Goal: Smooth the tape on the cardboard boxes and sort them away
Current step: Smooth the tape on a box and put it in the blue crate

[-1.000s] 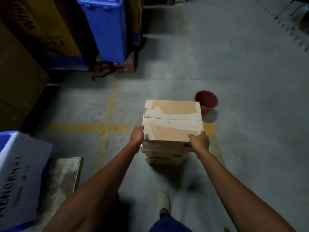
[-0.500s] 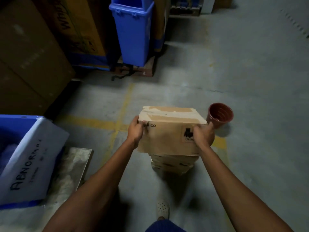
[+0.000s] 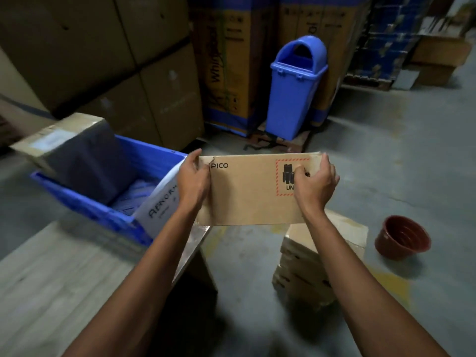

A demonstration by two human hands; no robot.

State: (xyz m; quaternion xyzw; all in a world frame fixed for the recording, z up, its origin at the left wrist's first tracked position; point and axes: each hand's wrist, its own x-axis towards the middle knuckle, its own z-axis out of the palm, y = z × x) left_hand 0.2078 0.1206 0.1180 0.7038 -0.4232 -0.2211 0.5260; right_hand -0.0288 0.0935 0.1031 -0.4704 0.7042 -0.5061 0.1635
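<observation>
Left hand (image 3: 193,181): grips the left end of a cardboard box (image 3: 252,191), thumb on the near face, fingers wrapped round the far side. Right hand (image 3: 315,181): grips the right end, thumb pressed on the printed label, fingers curled over the top right corner.

Box: held in the air between both hands, broad printed face toward the camera, long edge level. "PICO" at upper left; a red dashed square with a black symbol at right, partly covered by the right thumb. The top left corner looks slightly torn.

Below the right forearm: a stack of boxes (image 3: 309,266) on the concrete floor (image 3: 386,176). A brown plastic pot (image 3: 401,237) sits on the floor right of the stack, not touching it.

Left of the held box: a blue crate (image 3: 85,199) on a wooden table (image 3: 51,279), with a dark bundle inside and a white sheet (image 3: 162,202) hand-lettered "ABNORM" at its near corner, beside the left hand.

Background: a blue bin (image 3: 296,86) with a domed lid, against tall cartons (image 3: 224,60).
</observation>
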